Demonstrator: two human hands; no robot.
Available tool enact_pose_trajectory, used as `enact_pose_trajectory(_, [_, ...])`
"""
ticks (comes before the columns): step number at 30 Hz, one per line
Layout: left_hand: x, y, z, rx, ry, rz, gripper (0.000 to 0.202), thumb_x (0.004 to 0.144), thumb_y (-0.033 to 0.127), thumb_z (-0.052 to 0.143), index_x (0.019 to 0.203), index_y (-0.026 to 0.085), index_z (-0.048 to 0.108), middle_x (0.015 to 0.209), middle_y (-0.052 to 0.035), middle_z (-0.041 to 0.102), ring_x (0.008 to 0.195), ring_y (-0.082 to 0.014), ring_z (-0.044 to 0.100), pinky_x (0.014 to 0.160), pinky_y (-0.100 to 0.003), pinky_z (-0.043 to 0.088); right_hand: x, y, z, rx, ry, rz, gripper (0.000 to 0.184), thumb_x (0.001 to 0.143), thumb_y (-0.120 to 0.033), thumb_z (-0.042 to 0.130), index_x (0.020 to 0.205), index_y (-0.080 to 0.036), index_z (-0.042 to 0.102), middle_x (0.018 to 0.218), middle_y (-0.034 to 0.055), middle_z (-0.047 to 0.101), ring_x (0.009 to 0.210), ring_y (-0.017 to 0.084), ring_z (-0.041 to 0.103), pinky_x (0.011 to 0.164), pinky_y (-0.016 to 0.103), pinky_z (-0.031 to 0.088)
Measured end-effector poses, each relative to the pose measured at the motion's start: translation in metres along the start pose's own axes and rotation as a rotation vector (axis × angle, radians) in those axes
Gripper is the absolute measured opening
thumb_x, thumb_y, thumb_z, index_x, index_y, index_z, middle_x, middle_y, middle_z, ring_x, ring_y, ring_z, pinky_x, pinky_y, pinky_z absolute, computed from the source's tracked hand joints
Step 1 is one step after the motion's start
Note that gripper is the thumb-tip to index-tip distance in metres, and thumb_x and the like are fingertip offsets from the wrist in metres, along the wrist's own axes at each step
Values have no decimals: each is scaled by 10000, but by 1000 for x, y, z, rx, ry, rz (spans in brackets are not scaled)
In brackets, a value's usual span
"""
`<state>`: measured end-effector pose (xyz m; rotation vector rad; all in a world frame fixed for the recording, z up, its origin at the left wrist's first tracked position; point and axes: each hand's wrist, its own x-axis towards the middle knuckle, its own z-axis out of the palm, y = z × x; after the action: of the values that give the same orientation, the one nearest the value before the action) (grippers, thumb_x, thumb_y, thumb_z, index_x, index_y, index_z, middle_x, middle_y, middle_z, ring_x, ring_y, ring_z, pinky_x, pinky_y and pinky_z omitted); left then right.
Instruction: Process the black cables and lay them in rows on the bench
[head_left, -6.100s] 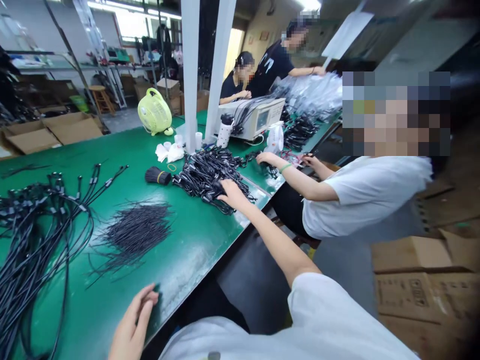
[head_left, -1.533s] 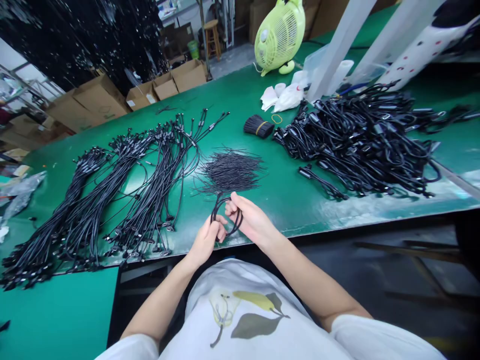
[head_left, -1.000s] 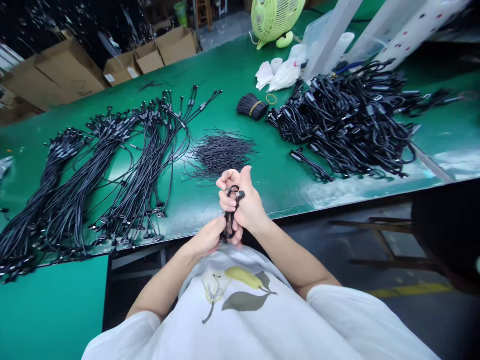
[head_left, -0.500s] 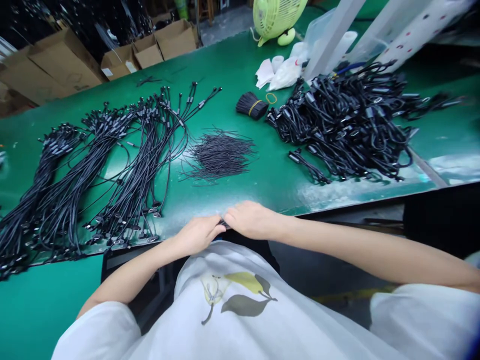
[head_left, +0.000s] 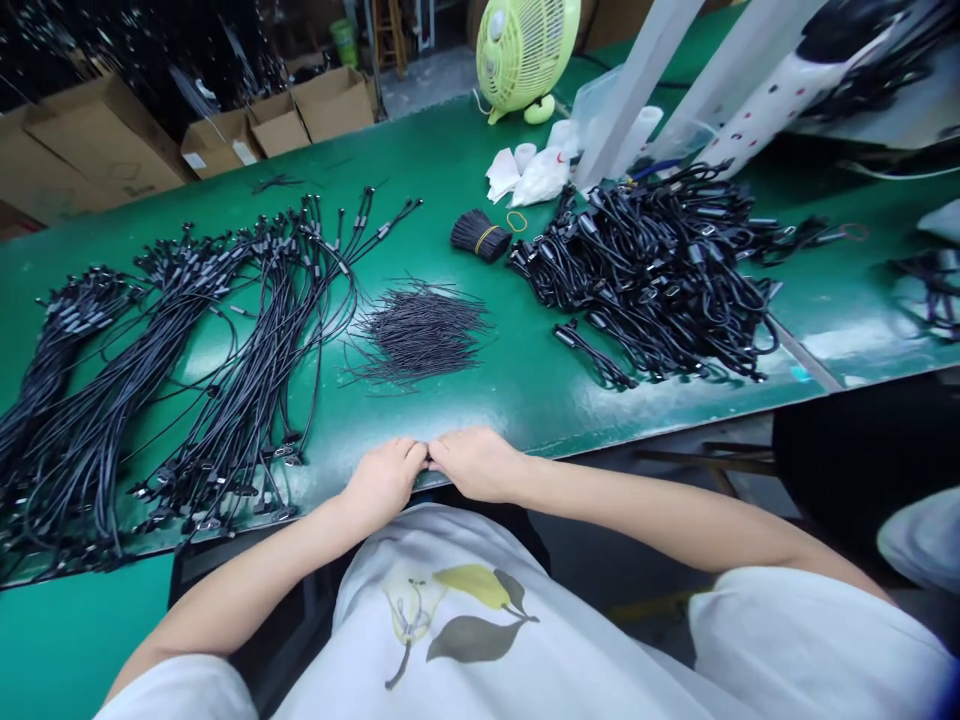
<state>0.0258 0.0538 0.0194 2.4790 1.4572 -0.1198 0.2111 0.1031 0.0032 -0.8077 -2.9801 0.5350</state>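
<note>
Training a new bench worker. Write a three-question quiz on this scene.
1. Which lies nearer the left hand and right hand: the loose pile of thin black wires or the pale green plastic fan?
2. True or false: the tied bundle of short black wires is bound with a yellow band.
3. Seen from the person, on which side of the loose pile does the tangled heap of black cables lie? A left, B right.
Key: 1 the loose pile; 2 true; 3 B.
</note>
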Motion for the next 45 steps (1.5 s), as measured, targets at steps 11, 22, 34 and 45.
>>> enact_pose_trajectory(11, [-16,-24,-6,-1610,-461,-127,459,912,568,433,993,132,555,707,2,486,552,-101,444,485,-222,348,5,-2,-26,-102,55,-315,240,975,-330,386,963,-147,540,873,64,597,779,197,522,723,344,311])
enact_pose_trajectory(22, [-11,-9,8,-1569,-215,-348,471,824,618,551,817,147,534,553,69,364,478,-77,312,468,-224,269,16,8,-20,25,-10,-246,195,964,-282,439,900,-151,569,826,48,611,758,171,508,753,329,322])
enact_pose_trajectory(34, [-20,-9,9,-1722,23,-490,471,756,607,646,767,157,505,512,98,320,438,-50,271,431,-196,227,47,99,-35,148,348,99,289,980,-253,408,1162,-178,619,1156,87,605,1009,174,538,895,316,393])
enact_pose_trajectory(45, [-9,2,-7,-1911,415,-490,426,752,534,706,790,161,504,557,88,335,449,-37,286,426,-170,259,56,129,-34,-46,502,395,255,959,-214,416,990,-137,658,988,116,610,882,200,537,780,306,385])
